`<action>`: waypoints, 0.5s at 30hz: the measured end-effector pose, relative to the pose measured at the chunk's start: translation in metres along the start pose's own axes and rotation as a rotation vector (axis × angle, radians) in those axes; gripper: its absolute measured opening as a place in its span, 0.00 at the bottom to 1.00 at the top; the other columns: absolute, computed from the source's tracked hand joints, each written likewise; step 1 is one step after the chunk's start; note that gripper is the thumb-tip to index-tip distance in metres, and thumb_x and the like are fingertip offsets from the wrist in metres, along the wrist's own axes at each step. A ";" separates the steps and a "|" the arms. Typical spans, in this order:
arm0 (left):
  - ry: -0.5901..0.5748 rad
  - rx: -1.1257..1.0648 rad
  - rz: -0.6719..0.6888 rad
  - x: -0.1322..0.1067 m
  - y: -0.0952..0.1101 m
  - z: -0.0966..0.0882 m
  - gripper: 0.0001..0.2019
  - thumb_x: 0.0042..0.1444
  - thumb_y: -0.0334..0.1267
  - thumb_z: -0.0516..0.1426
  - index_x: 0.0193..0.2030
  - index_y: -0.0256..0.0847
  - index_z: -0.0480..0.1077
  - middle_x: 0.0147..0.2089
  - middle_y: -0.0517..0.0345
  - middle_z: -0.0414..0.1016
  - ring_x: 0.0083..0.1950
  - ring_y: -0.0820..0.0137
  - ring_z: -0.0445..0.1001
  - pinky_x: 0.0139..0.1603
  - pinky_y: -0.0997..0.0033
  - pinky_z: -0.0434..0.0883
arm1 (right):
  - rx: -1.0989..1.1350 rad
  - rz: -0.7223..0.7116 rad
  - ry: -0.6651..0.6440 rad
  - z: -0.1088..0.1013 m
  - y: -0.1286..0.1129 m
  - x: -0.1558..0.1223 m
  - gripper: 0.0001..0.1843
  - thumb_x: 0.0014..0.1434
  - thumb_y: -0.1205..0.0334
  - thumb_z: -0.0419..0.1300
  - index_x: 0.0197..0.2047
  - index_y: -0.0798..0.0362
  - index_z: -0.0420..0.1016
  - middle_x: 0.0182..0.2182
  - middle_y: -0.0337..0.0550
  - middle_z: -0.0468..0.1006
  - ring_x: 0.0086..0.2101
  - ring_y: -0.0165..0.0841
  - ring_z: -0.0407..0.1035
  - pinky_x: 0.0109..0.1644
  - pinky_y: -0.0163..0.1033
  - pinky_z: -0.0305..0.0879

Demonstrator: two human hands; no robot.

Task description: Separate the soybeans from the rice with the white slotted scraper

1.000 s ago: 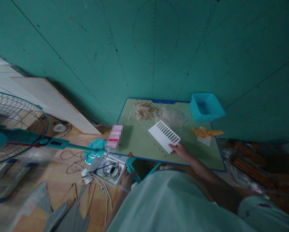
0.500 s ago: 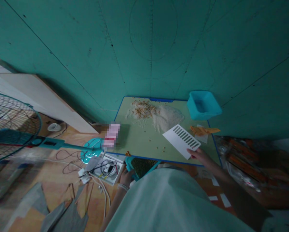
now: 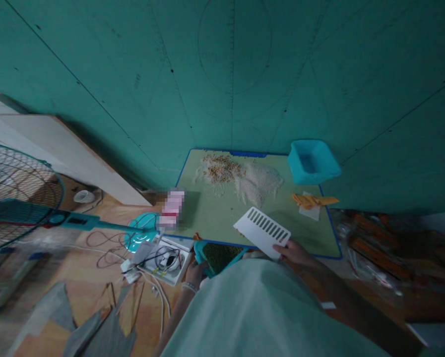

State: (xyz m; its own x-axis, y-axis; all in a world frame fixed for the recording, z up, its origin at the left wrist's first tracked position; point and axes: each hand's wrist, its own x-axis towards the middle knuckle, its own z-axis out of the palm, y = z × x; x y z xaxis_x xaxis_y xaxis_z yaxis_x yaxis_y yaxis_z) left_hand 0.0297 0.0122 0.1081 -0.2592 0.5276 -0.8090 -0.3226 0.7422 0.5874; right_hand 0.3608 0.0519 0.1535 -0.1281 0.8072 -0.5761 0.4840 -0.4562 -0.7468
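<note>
My right hand [image 3: 289, 252] grips one edge of a flat white slotted card [image 3: 257, 233], held low over the front of the green table [image 3: 203, 218]. My left hand [image 3: 196, 273] is closed on the rim of a blue bin [image 3: 199, 250] below the table's front edge; small dark green grains [image 3: 222, 255] fill it. At the back of the table lie tan beans [image 3: 222, 168] on pale grain, beside a heap of whitish grain [image 3: 261, 181]. My clothing covers part of the bin.
A blue basin [image 3: 313, 163] stands at the table's back right, with an orange-brown cloth-like piece [image 3: 307, 201] on white paper before it. A fan [image 3: 21, 198], a white box of cables [image 3: 170, 260] and a leaning board [image 3: 73, 148] are on the left.
My right hand has drawn the slotted card left and toward my body, down to the table's front edge. My left hand stays at the bin.
</note>
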 end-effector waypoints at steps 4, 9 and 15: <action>0.027 -0.013 0.000 0.004 -0.003 0.000 0.07 0.33 0.27 0.57 0.23 0.40 0.66 0.12 0.67 0.67 0.23 0.68 0.73 0.27 0.72 0.70 | -0.049 -0.038 -0.038 0.020 -0.014 0.004 0.14 0.46 0.51 0.55 0.30 0.51 0.73 0.26 0.42 0.78 0.28 0.37 0.72 0.32 0.38 0.64; 0.052 -0.023 0.029 -0.001 -0.005 0.001 0.08 0.33 0.25 0.55 0.24 0.39 0.67 0.12 0.68 0.67 0.16 0.73 0.67 0.21 0.75 0.67 | -0.117 -0.110 -0.111 0.034 -0.033 0.007 0.11 0.45 0.54 0.57 0.28 0.50 0.75 0.30 0.42 0.79 0.36 0.41 0.72 0.37 0.40 0.64; 0.104 -0.017 0.034 -0.015 -0.001 0.001 0.06 0.34 0.25 0.54 0.22 0.39 0.66 0.10 0.70 0.65 0.13 0.77 0.61 0.16 0.78 0.61 | -0.144 -0.181 -0.141 0.037 -0.051 0.004 0.06 0.43 0.56 0.60 0.24 0.47 0.75 0.26 0.44 0.79 0.31 0.38 0.72 0.33 0.40 0.63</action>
State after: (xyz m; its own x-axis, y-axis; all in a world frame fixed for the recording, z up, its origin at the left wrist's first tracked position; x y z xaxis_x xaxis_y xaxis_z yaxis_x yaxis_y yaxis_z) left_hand 0.0344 0.0042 0.1193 -0.3635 0.5061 -0.7821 -0.3267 0.7170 0.6158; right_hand 0.3040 0.0647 0.1768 -0.3388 0.8060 -0.4854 0.5588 -0.2427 -0.7930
